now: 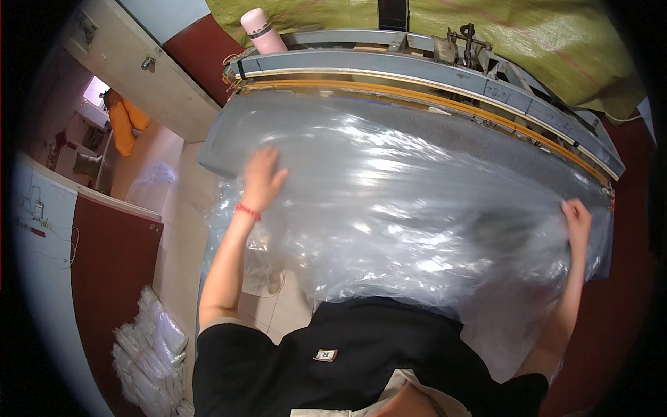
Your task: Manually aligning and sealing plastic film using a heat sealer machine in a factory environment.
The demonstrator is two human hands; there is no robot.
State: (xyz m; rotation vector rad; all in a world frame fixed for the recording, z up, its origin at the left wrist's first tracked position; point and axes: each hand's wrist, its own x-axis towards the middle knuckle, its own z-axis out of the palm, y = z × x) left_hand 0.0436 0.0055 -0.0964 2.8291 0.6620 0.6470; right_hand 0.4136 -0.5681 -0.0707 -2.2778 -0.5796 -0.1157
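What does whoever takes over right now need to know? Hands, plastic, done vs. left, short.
Left hand: flat, fingers spread, pressing on the clear plastic sheeting near its left end; red bracelet on the wrist.
Right hand: gripping the sheeting's right edge.
Sheeting: spread over the grey work table, in front of the long sealing bar with an orange strip; the near part hangs over the table's front edge.
Pink bottle stands behind the machine; stack of folded bags on the floor, left.
Done: sheeting laid across the table.
Left: it is wrinkled, not yet under the bar.
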